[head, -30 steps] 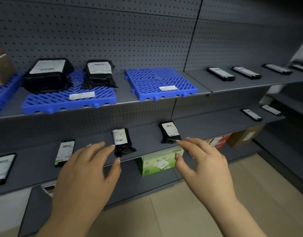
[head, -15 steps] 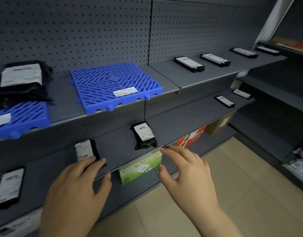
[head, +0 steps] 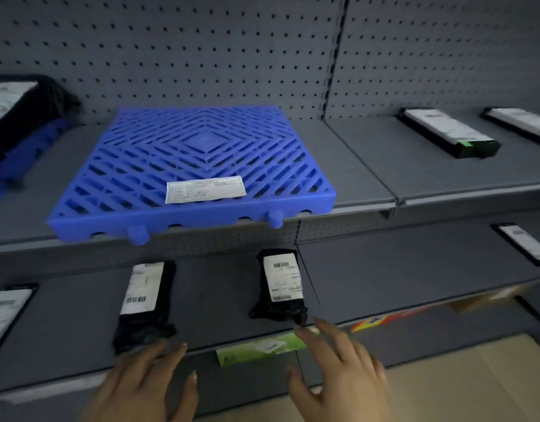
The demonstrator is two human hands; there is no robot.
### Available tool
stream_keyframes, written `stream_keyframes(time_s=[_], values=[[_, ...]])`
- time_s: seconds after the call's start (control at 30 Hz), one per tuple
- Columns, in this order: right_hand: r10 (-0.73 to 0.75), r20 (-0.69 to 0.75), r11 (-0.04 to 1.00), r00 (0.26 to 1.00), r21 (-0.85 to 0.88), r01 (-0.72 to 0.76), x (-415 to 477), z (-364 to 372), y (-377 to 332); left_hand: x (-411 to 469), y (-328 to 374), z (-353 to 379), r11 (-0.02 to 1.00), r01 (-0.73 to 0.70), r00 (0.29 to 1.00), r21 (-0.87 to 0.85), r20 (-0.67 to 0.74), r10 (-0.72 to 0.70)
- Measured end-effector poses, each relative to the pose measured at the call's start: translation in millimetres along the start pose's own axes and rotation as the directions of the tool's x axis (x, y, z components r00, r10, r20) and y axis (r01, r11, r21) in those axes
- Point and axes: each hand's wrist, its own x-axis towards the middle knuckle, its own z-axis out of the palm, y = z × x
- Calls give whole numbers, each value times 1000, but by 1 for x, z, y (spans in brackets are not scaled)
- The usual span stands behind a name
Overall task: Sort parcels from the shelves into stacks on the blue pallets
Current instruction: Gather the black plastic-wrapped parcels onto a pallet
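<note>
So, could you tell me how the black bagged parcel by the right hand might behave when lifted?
The black bagged parcel is probably floppy: its plastic bunches loosely at the near end. Being small and slim, it is likely light. The smooth film could slip in a loose grip.

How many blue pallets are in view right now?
2. One blue pallet sits on the upper shelf, carrying only a white label. A second pallet shows at the left edge, mostly hidden under a black parcel. More may lie out of frame.
</note>
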Motion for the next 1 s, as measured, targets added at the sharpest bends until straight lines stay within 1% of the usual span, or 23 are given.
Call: stream_keyframes(time_s=[0.07, 0.2, 0.33, 0.43, 0.57, 0.7, 0.83, 0.93, 1.0], values=[[16, 33, 1000, 999, -3, -16, 14, 24, 6, 8, -8, 19, 998, 21, 1000, 56, -2, -21], [-11, 121, 998, 993, -53, 17, 42, 73, 18, 18, -34, 62, 985, 149, 989, 90, -10, -149], [4, 194, 997, 981, -82, 12, 60, 130, 30, 25, -74, 114, 968, 193, 980, 162, 19, -198], [31, 292, 997, 956, -80, -8, 68, 174, 37, 28, -103, 156, 951, 216, 971, 222, 52, -233], [72, 273, 994, 959, -96, -48, 76, 225, 41, 40, -143, 203, 934, 222, 964, 280, 84, -254], [99, 272, 989, 957, -136, -64, 88, 262, 47, 53, -180, 236, 905, 288, 939, 312, 92, -331], [142, 243, 982, 960, -159, -105, 94, 281, 53, 57, -208, 256, 890, 358, 903, 284, 137, -407], [146, 204, 981, 968, -158, -115, 93, 288, 56, 55, -218, 266, 897, 361, 885, 257, 210, -416], [149, 174, 982, 973, -142, -125, 93, 291, 58, 52, -222, 272, 904, 369, 880, 217, 231, -415]])
